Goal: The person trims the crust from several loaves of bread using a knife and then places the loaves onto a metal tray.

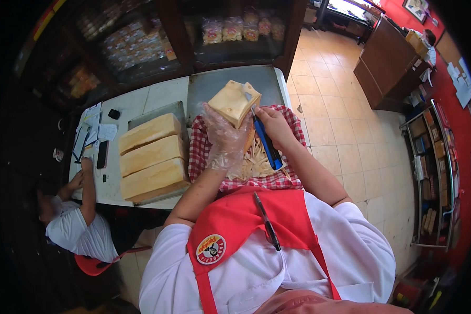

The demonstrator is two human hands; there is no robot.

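Observation:
My left hand, in a clear plastic glove, holds up a pale bread loaf with its squarish end facing up. My bare right hand is closed on a blue and black utility knife. The knife's tip rests at the loaf's upper right edge, where a bit of crust stands up. Below both hands, thin crust trimmings lie heaped on a red and white checkered cloth. The lower part of the loaf is partly hidden by my gloved hand.
Left of the cloth, three long loaves sit on a metal tray. A seated person writes at the table's left end, beside papers and a phone. Glass cabinets stand behind; a wheeled rack is at right.

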